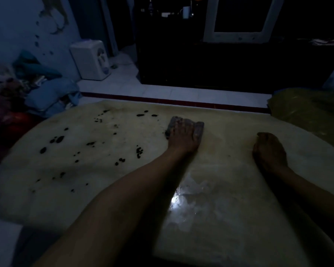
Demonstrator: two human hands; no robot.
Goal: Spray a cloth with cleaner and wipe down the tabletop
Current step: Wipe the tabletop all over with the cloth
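Two hands apart: left hand flat on cloth, right hand curled, empty.

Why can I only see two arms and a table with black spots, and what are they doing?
The camera sits on the person's head and looks down, so you see only their arms. The left hand presses flat on a crumpled grey cloth to wipe the pale yellowish tabletop. The right hand rests on the table with curled fingers and seems to hold nothing. The small black blotches are marks on the left part of the table, where the cloth is not. The shiny patch near the person looks wet. The room is dark, so far things are hard to see.
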